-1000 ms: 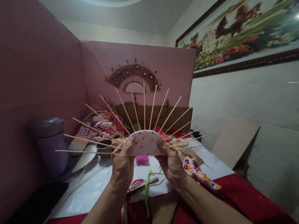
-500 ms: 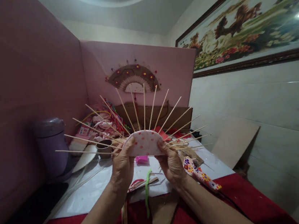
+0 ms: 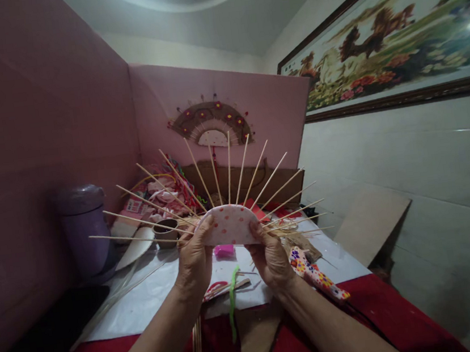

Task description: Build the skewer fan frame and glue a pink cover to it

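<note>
A handmade fan frame (image 3: 229,228) is held up over the table: a white half-round base with red dots, from which several thin wooden sticks (image 3: 259,173) spread out like rays. My left hand (image 3: 196,258) grips the left end of the base, thumb on its front. On the right end, my right hand (image 3: 270,251) grips in the same way, thumb in front. The fingers behind the base are hidden. Beneath the base, a pink packet (image 3: 224,251) lies on the white sheet, with a green fuzzy strip (image 3: 233,302) nearer to me.
A finished fan (image 3: 210,116) hangs on the pink partition. At left stand a purple bin (image 3: 85,231) and a brown cup (image 3: 166,233). A flower-patterned tool, perhaps a glue gun (image 3: 315,274), lies at right. Cardboard (image 3: 257,336) covers part of the red cloth (image 3: 375,307).
The whole view has shifted very slightly. Both hands keep their hold on the fan frame, which stays in nearly the same place.
</note>
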The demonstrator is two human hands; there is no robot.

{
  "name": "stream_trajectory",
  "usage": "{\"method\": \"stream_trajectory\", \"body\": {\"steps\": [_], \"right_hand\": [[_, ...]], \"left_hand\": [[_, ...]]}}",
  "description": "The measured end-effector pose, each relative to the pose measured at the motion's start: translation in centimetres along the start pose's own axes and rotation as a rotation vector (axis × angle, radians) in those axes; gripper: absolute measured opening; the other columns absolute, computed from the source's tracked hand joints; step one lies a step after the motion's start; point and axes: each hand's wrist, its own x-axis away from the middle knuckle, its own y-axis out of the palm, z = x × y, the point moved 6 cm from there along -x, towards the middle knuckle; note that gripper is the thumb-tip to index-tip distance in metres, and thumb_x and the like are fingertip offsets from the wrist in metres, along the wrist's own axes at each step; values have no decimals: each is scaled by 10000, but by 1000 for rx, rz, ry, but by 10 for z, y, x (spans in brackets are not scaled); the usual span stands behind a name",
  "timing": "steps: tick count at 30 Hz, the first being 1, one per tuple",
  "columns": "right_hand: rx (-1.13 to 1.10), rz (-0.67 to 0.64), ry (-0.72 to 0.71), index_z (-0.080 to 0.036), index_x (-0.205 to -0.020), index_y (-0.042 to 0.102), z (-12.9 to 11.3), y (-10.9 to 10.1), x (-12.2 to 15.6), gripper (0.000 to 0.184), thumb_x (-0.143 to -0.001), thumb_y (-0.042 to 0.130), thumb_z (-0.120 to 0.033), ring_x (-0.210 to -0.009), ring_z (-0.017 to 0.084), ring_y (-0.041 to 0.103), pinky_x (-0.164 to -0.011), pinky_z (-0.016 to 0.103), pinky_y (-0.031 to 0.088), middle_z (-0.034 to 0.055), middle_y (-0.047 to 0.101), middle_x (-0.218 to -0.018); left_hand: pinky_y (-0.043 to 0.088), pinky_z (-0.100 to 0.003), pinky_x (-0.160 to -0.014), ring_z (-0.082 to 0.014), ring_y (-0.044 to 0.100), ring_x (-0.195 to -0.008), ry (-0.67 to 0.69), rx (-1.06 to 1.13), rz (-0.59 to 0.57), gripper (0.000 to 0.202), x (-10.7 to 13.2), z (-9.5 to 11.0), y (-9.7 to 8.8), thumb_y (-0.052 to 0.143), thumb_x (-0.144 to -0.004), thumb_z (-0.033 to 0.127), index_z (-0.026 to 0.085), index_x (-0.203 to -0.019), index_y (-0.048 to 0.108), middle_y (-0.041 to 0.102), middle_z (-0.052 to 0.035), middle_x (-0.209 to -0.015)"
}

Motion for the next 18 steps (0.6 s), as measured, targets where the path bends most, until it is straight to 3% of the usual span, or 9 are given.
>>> {"method": "stream_trajectory", "body": {"steps": [5, 18], "right_hand": [[7, -10, 4, -175, -880, 669, 0, 1, -1, 228, -663, 691, -243, -773, 177, 632, -689, 308, 518, 23, 708, -819], [-130, 0, 40, -177, -866, 679, -1, 1, -1, 165, -702, 666, -186, -768, 140, 635, -731, 277, 518, 10, 714, -805]], "left_hand": [[464, -209, -568, -98, 591, -584, -10, 9, 6, 182, 0, -3, -1, 737, -589, 200, 133, -750, 689, 679, -5, -684], [485, -244, -679, -138, 618, -710, -9, 0, -145, 177, 6, -2, 9, 663, -699, 244, 128, -832, 681, 688, -43, -770]]}}
